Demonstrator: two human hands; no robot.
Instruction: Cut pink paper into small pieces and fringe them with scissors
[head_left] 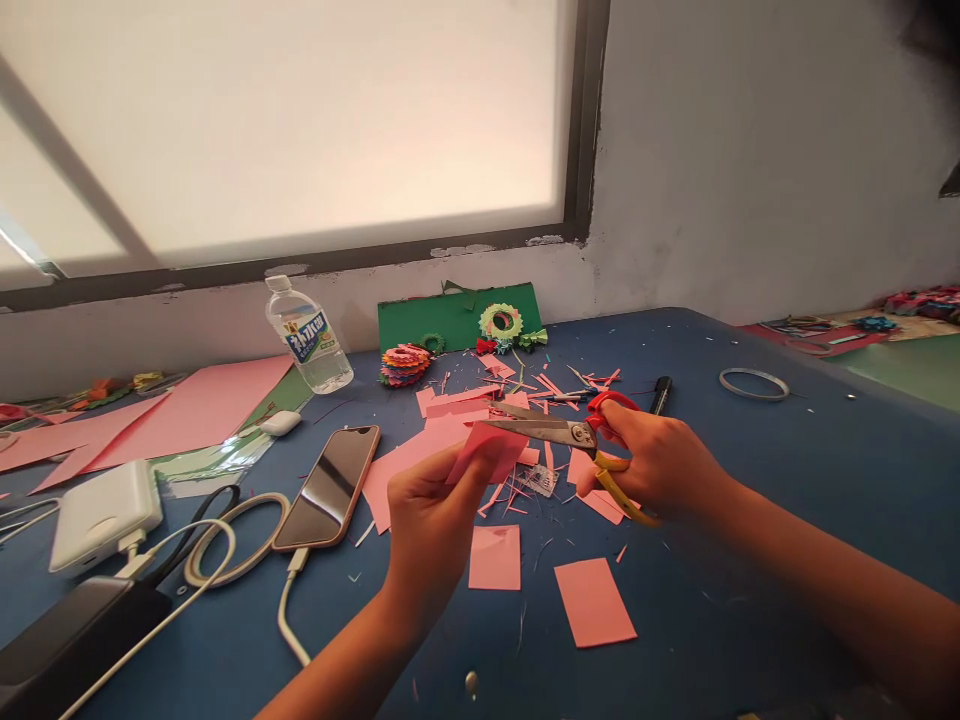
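Observation:
My left hand [439, 510] pinches a small piece of pink paper [501, 442] between thumb and fingers, above the table. In my right hand [664, 460] is a pair of scissors [555, 430] with one red and one yellow handle. The blades point left, slightly apart, and reach the paper's upper edge. Whether they are cutting into it I cannot tell. Below my hands lie two pink paper rectangles, a smaller one [495, 560] and a larger one [596, 603]. Pink strips and scraps [551, 385] are scattered behind the scissors.
A phone [328, 490] with a cable, a white power bank [105, 515] and a black device [79, 640] lie left. Behind stand a water bottle [309, 340], folded paper pieces [405, 364] and a green sheet [427, 325]. A black marker [661, 393] and tape ring [754, 384] lie right.

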